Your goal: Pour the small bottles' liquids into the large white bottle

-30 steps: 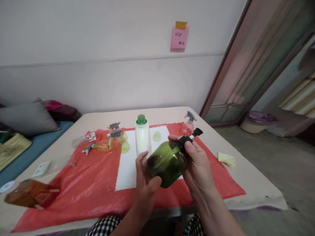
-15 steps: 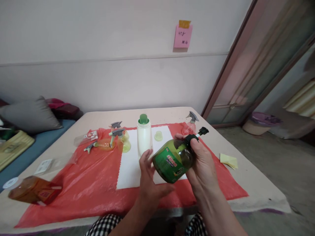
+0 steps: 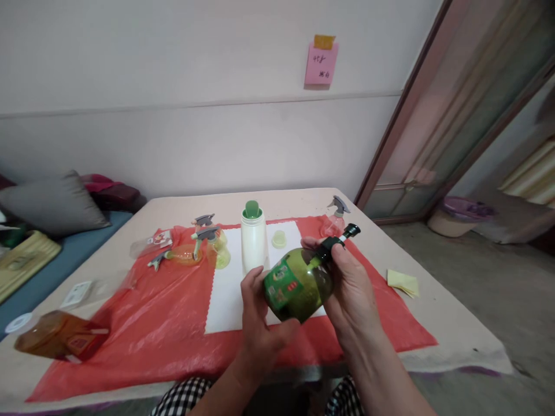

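Head view: both hands hold a green pump bottle (image 3: pixel 299 285) tilted in the air above the near edge of the table, its black pump head (image 3: pixel 342 238) pointing toward 1 o'clock; the left hand (image 3: pixel 259 323) cups the base from 7 o'clock, fingers curled narrow against the label side, while the right hand (image 3: pixel 349 286) wraps the shoulder and neck, thumb and fingers closed about the black collar. The step in hand looks like turning the bottle against the pump collar, so as to work the cap on its thread; which way it goes cannot be told. The next move would likely call for a firm hold on the body with the left hand and a fresh twist of the collar with the right, keeping the bottle from tipping.

At 12 o'clock of the bottle a white bottle (image 3: pixel 254 242) with a green top stands upright on a white sheet (image 3: pixel 225 300); a pale green cap (image 3: pixel 278 238) lies just beside it at 2 o'clock; yellow and orange spray bottles (image 3: pixel 203 249) lie at 10 o'clock; a pink spray bottle (image 3: pixel 333 222) stands near the far right; an amber bottle (image 3: pixel 58 342) lies on its side at 9 o'clock, near the left edge. A red plastic sheet (image 3: pixel 143 329) covers the beige table (image 3: pixel 455 341); yellow notes (image 3: pixel 403 283) lie at 3 o'clock. A pink note (image 3: pixel 321 62) hangs on the white wall; a grey cushion (image 3: pixel 54 203) rests far left; a glass door frame (image 3: pixel 403 110) rises on the right.
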`<control>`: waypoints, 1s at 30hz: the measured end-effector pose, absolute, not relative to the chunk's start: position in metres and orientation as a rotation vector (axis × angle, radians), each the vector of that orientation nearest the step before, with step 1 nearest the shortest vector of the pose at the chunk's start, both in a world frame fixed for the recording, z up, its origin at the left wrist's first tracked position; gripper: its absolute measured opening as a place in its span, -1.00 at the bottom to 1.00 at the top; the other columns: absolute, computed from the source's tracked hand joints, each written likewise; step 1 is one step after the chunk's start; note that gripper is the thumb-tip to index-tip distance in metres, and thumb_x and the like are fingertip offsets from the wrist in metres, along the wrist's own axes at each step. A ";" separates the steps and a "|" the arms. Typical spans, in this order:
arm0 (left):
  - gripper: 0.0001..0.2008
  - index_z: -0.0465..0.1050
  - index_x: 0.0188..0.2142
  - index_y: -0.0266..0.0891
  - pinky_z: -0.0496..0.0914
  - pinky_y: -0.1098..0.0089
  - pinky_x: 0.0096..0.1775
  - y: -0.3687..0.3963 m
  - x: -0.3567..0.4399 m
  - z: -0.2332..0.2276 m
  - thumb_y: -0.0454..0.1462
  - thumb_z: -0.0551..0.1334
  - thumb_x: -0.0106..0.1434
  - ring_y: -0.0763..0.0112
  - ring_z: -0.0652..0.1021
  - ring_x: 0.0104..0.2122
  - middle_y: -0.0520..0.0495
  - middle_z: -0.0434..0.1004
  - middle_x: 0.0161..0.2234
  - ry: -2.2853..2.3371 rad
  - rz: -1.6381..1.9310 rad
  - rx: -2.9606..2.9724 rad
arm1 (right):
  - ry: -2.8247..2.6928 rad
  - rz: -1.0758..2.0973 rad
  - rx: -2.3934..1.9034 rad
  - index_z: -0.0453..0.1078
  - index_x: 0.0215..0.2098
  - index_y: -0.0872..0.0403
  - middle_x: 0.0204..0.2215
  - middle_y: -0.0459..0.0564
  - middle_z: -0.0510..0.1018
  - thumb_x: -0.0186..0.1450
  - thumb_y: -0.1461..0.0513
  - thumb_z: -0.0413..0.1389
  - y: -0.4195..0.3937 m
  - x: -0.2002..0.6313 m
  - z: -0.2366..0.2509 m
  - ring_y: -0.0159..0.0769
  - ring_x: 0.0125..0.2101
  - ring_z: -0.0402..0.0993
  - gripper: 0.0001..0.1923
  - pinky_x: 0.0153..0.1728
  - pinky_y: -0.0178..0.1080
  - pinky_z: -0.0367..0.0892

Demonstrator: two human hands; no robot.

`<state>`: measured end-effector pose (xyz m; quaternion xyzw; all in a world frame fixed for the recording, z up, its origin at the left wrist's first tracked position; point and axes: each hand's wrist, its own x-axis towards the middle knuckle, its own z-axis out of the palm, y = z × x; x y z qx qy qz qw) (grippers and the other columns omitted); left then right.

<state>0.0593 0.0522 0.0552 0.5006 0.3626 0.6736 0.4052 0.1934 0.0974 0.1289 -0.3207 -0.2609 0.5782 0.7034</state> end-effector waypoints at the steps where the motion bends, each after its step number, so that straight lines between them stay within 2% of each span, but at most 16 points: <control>1: -0.32 0.23 0.21 -0.01 0.48 0.18 0.01 0.052 0.059 0.058 -0.27 0.37 0.11 0.16 0.54 0.02 -0.11 0.44 0.10 0.856 1.608 1.076 | -0.578 1.279 -0.706 0.60 -0.31 0.05 -0.28 0.02 0.70 0.07 -0.01 0.40 0.099 0.194 0.128 -0.16 -0.21 0.61 -0.64 0.00 -0.02 0.47; 4: -0.52 0.37 0.12 -0.10 0.53 0.19 -0.12 0.056 0.056 0.067 -0.14 0.29 0.20 0.11 0.58 -0.05 -0.13 0.54 0.03 0.684 1.409 0.707 | -0.580 1.234 -0.674 0.59 -0.31 0.02 -0.27 -0.02 0.70 0.08 -0.02 0.39 0.102 0.198 0.125 -0.18 -0.16 0.60 -0.66 0.11 0.01 0.39; 8: -0.54 0.48 0.06 -0.16 0.55 0.22 -0.17 0.063 0.054 0.070 -0.11 0.32 0.17 0.09 0.60 -0.05 -0.16 0.61 0.00 0.612 1.365 0.499 | -0.566 1.129 -0.592 0.58 -0.28 0.00 -0.20 -0.04 0.69 0.10 -0.04 0.38 0.108 0.210 0.129 -0.18 -0.04 0.57 -0.65 0.18 0.01 0.32; 13: -0.59 0.55 -0.10 -0.18 0.58 0.24 -0.33 0.067 0.046 0.075 -0.11 0.40 0.06 0.14 0.65 -0.22 -0.11 0.68 -0.17 0.689 1.466 0.377 | -0.480 1.008 -0.509 0.56 -0.25 -0.08 -0.07 -0.11 0.64 0.15 -0.09 0.33 0.123 0.233 0.127 -0.25 0.07 0.50 -0.66 0.16 -0.12 0.36; 17: -0.61 0.55 -0.08 -0.16 0.57 0.23 -0.33 0.073 0.033 0.084 -0.06 0.34 0.13 0.12 0.66 -0.20 -0.12 0.68 -0.14 0.748 1.599 0.397 | -0.432 0.985 -0.584 0.53 -0.24 -0.07 -0.10 -0.11 0.64 0.13 -0.03 0.35 0.143 0.236 0.103 -0.29 -0.03 0.54 -0.68 0.01 -0.17 0.42; 23: -0.63 0.47 -0.02 -0.05 0.51 0.33 -0.17 0.091 0.002 0.104 -0.13 0.32 0.16 0.25 0.58 -0.04 -0.05 0.58 0.02 0.922 1.937 0.655 | -0.294 1.078 -0.720 0.48 -0.27 -0.04 -0.29 -0.20 0.64 0.02 0.03 0.43 0.166 0.226 0.067 -0.42 -0.25 0.54 -0.61 -0.22 -0.30 0.42; 26: -0.62 0.42 -0.03 0.00 0.49 0.38 -0.21 0.104 -0.016 0.117 -0.15 0.34 0.14 0.31 0.56 -0.06 0.01 0.52 0.03 1.105 1.994 0.812 | -0.288 1.110 -0.706 0.49 -0.27 -0.04 -0.28 -0.20 0.64 0.01 0.03 0.43 0.167 0.227 0.063 -0.43 -0.27 0.53 -0.61 -0.24 -0.32 0.42; 30: -0.55 0.38 -0.04 -0.04 0.46 0.42 -0.31 0.123 -0.033 0.136 -0.12 0.37 0.07 0.32 0.55 -0.15 0.00 0.49 -0.08 1.344 1.948 1.028 | -0.287 1.144 -0.697 0.51 -0.27 -0.01 -0.29 -0.17 0.63 0.00 0.01 0.43 0.165 0.230 0.064 -0.42 -0.30 0.52 -0.59 -0.27 -0.33 0.42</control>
